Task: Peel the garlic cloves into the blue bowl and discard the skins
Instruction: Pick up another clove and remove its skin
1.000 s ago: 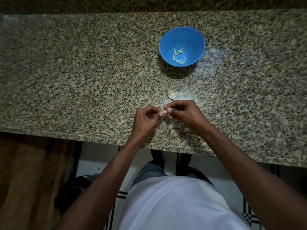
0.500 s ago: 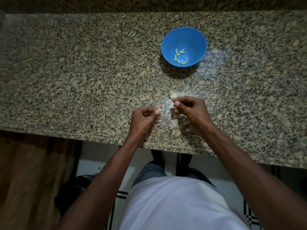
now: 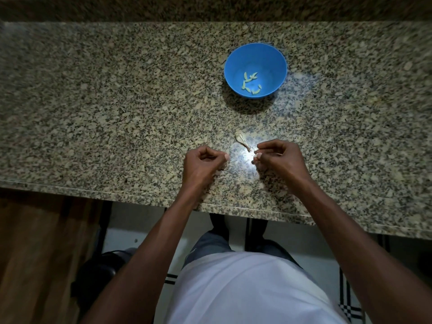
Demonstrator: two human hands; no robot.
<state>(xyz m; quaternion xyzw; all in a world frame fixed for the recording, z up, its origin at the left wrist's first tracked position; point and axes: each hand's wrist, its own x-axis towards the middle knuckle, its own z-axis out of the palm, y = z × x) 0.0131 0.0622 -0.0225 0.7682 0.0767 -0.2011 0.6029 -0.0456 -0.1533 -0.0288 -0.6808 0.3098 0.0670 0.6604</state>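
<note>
A blue bowl (image 3: 255, 70) stands on the granite counter (image 3: 117, 101) with several pale peeled garlic cloves (image 3: 251, 83) in its bottom. Nearer to me, a scrap of dry garlic skin (image 3: 242, 141) lies on the counter beside a bright glare. My left hand (image 3: 203, 166) is curled, its thumb and fingers pinching a thin strip of skin (image 3: 231, 161) that sticks out to the right. My right hand (image 3: 279, 159) is curled as well and pinches a small garlic clove (image 3: 256, 153) at its fingertips. A gap of bare counter separates the two hands.
The counter's front edge (image 3: 233, 212) runs just below my wrists. Under it lie a tiled floor and a dark round object (image 3: 98, 274) at the lower left. A raised granite ledge (image 3: 210, 10) runs along the back.
My hands, joined on the clove a second ago, have pulled apart. The left hand moved left with a strip of skin and the right hand moved right with the clove.
</note>
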